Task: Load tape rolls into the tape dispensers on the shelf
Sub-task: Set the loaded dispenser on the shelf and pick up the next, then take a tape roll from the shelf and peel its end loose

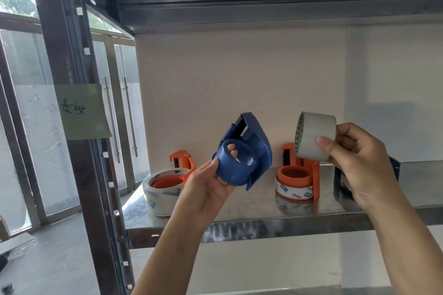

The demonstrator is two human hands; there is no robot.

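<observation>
Two hands: both raised in front of the shelf [239, 225], each holding one item, neither item touching the shelf.
Left hand [206, 189]: grasping the blue dispenser [242, 158] from below; fingertips [231, 147] show inside its hub ring.
Blue dispenser: tilted, hub ring facing the camera, cutter end pointing up and back; no roll on the hub.
Right hand [359, 160]: pinching the white roll [315, 136], thumb on the outer face, fingers behind.
White roll: held on edge, tilted, just right of the blue dispenser and apart from it; its lower edge overlaps the orange dispenser behind it in this view.
Left orange dispenser [182, 163]: near the shelf's left end, toward the back; a printed roll [161, 190] sits around its hub, lying flat.
Middle orange dispenser [297, 170]: mid-shelf near the back wall, hub up, with a printed roll [293, 193] around its base.
Dark blue item [395, 167]: on the shelf behind the right hand, mostly hidden; cannot tell what it is.
Shelf: bare metal, reflective; front edge runs under both wrists.
Upright [72, 103]: at the shelf's left corner, carrying a green note [81, 110] with handwritten characters.
</observation>
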